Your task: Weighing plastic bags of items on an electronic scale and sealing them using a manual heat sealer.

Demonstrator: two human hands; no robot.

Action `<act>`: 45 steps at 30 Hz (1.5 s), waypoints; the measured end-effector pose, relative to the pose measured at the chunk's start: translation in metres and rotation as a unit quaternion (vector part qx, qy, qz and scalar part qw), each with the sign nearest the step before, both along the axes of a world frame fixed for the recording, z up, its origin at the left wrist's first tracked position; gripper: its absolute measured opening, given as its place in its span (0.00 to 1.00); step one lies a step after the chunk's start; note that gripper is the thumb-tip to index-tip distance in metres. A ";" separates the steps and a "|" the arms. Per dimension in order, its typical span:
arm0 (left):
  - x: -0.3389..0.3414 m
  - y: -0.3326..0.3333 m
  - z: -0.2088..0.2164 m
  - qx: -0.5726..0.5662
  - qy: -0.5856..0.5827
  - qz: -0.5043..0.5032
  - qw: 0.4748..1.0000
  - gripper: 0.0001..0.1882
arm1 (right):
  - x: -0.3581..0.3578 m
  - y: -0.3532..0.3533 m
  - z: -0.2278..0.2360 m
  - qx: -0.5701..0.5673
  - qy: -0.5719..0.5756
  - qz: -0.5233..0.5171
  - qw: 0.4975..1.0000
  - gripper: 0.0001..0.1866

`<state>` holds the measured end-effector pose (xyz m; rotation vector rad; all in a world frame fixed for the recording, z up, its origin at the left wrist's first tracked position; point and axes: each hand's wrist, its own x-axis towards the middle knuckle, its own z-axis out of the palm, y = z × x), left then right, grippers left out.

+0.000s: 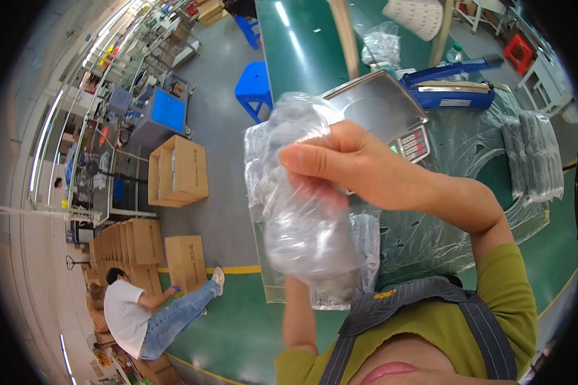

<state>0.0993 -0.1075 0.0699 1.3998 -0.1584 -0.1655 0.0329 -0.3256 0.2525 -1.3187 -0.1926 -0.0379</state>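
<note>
Close in front of me hangs a clear plastic bag [311, 237] with grey contents that I cannot make out. My right hand [340, 160] is closed round its gathered upper part, thumb pressed on the film. My left forearm [298, 314] rises behind the bag's lower end; the bag hides that hand, so its fingers do not show. Beyond my right hand stands a weighing scale [376, 102] with a metal pan and a keypad. More clear-wrapped packs [365, 247] lie on the table behind the held bag.
A blue bag sealer [453, 93] stands behind the scale. Stacked wrapped packs [532, 157] lie at the table's right, over loose plastic film [424, 237]. Left are a blue stool [253, 86], open cartons [178, 172] and a seated person [131, 308] touching a carton.
</note>
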 end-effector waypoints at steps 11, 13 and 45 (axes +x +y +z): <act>0.066 -0.161 0.015 -0.061 0.165 -0.176 0.968 0.33 | -0.066 -0.215 -0.097 -0.187 0.125 -0.258 0.940 0.23; 0.094 -0.188 0.001 0.007 0.117 -0.193 0.974 0.33 | -0.058 -0.233 -0.139 -0.206 0.127 -0.287 0.927 0.23; 0.003 -0.328 0.095 -0.160 -0.058 -0.406 0.898 0.17 | -0.056 -0.217 -0.065 -0.587 -0.245 -0.536 0.555 0.13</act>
